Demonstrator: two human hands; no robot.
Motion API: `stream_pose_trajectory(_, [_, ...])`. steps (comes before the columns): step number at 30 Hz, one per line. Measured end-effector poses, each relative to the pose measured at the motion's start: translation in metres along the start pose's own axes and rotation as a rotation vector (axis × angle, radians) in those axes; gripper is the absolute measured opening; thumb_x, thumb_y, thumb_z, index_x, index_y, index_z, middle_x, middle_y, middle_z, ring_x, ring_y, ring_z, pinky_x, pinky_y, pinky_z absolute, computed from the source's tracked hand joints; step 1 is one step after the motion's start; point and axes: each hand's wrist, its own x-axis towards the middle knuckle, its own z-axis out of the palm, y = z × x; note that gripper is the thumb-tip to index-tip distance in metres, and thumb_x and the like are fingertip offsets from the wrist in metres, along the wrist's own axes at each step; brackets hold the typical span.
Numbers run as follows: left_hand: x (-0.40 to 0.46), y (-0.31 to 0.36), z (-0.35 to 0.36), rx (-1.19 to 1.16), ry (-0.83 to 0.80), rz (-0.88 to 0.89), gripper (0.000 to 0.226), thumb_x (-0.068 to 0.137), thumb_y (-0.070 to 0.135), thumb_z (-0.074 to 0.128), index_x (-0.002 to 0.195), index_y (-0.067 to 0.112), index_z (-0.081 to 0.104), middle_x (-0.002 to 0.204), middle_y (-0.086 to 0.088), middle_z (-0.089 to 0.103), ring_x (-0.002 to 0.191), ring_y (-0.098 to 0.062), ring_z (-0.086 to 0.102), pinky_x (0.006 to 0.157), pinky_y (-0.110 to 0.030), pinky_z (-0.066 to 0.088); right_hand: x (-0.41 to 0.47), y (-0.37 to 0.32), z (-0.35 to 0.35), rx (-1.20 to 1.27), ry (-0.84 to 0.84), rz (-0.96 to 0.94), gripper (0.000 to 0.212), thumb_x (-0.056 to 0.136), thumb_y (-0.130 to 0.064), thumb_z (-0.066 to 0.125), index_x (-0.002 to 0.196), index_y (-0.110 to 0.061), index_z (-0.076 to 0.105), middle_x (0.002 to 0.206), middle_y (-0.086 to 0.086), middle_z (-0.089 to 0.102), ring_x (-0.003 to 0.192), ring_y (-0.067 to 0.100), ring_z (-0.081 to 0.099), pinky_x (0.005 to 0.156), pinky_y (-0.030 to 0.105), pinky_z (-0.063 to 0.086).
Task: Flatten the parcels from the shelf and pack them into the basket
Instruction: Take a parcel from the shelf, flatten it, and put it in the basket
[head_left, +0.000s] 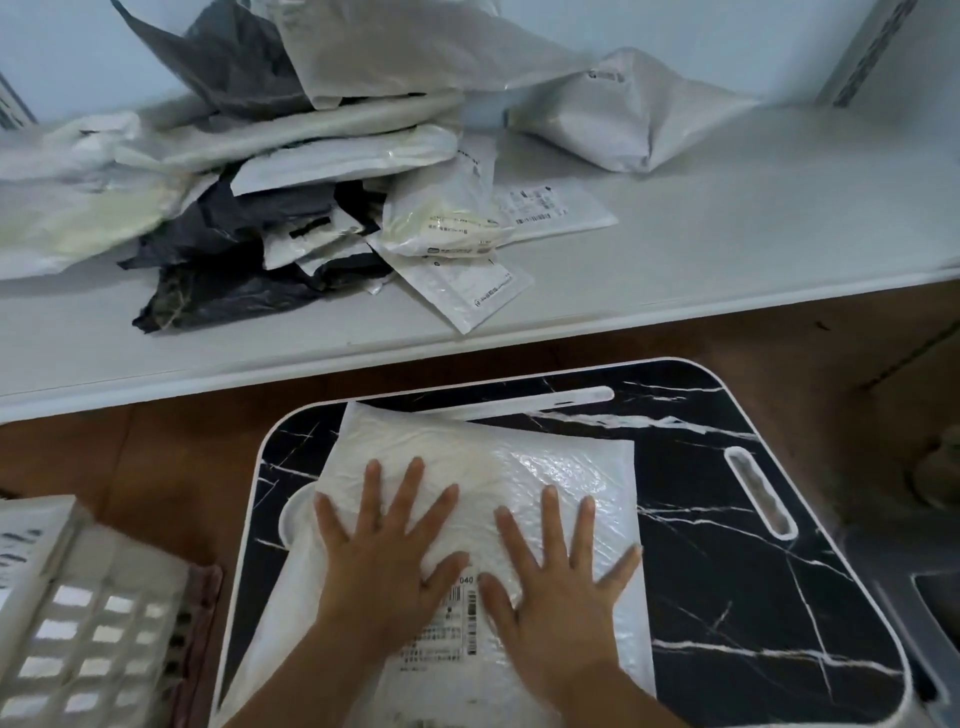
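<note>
1. Head view, hands: left hand (387, 564) and right hand (558, 577) both lie palm-down on a white bubble mailer (566, 467), fingers straight and spread wide — pressing flat, gripping nothing. Thumbs point toward each other, with a small gap between them.
2. Head view, mailer: it lies on a black marble-pattern tray table (727, 571) with a white rim, covering the left and centre of the top. A printed shipping label (457, 623) with barcodes shows between the two hands. Its surface is crinkled and shiny on the right half. More white wrap sticks out underneath at the lower left; cannot tell if that is a second parcel.
3. Head view, table details: a long white slot runs along the far edge and another slot (759, 493) sits on the right side, well apart from the mailer.
4. Head view, shelf: a white shelf (727, 234) runs across the top, holding a loose pile of parcels (291, 208) — white, cream and black poly bags, some with labels. One puffy white parcel (634, 111) sits apart to the right of the pile.
5. Head view, basket: a white lattice basket (88, 639) sits at the lower left, beside the table, on a brown floor (166, 457). Its contents are not visible.
</note>
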Motion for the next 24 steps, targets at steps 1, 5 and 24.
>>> stream_pose_trajectory(1, [0.000, 0.000, 0.000, -0.014, -0.006, -0.004, 0.067, 0.089, 0.073, 0.023, 0.149, 0.043, 0.022, 0.160, 0.000, 0.018, 0.145, -0.039, 0.014, 0.100, -0.076, 0.019, 0.001, 0.001, 0.001, 0.007, 0.003, -0.004, 0.062, 0.092, -0.071, 0.028, 0.147, -0.043, 0.029, 0.160, 0.008, 0.019, 0.145, 0.043, 0.012, 0.095, 0.080, 0.014])
stream_pose_trajectory(5, [0.003, 0.002, 0.001, -0.046, -0.048, -0.030, 0.067, 0.088, 0.074, 0.022, 0.147, 0.042, 0.029, 0.157, 0.000, 0.026, 0.144, -0.038, 0.018, 0.099, -0.074, 0.023, 0.005, 0.002, 0.000, 0.049, -0.070, -0.029, 0.062, 0.091, -0.069, 0.028, 0.146, -0.041, 0.034, 0.158, 0.010, 0.025, 0.145, 0.043, 0.012, 0.102, 0.075, 0.012])
stream_pose_trajectory(24, [0.004, 0.002, 0.003, -0.064, 0.001, -0.043, 0.066, 0.089, 0.075, 0.022, 0.146, 0.042, 0.029, 0.157, 0.001, 0.026, 0.145, -0.038, 0.015, 0.099, -0.076, 0.021, 0.079, 0.018, -0.026, 0.015, -0.167, -0.059, 0.087, 0.075, -0.086, -0.008, 0.148, -0.039, -0.019, 0.152, -0.002, -0.036, 0.135, 0.024, -0.042, 0.110, 0.064, -0.015])
